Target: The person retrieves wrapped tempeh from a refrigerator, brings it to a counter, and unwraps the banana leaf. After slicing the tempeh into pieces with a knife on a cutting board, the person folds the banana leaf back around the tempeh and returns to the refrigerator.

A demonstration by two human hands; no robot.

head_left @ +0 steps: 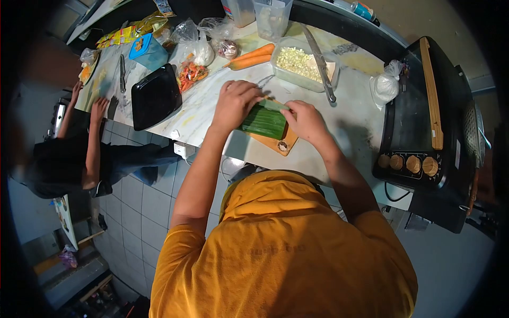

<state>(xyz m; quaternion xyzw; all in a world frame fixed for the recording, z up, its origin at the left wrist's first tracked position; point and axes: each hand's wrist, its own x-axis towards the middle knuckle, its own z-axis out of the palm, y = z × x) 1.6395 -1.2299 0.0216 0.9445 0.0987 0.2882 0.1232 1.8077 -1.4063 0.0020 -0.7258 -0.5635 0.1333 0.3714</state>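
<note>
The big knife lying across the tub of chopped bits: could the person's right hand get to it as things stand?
Probably yes: the big knife has its handle near the right hand, and nothing seems to stand between them, though that hand is busy holding the green leaf.

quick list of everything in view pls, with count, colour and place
Leaf: one, green, over board
Board: one, light brown, under leaf
Carrots: two, orange, beyond hands
Tub: one, clear, chopped food inside
Big knife: one, grey blade, across tub
Cooker: one, black, far right
White bag: one, beside cooker
Tray: one, black, left
Box: one, blue, beyond tray
Small knife: one, dark, beyond tray
Clear bags: several, back left
Packets: yellow, back left, count unclear
Counter: one, pale, marbled
Co-worker: one, black top, left
Left hand: one, on leaf
Right hand: one, on leaf
</note>
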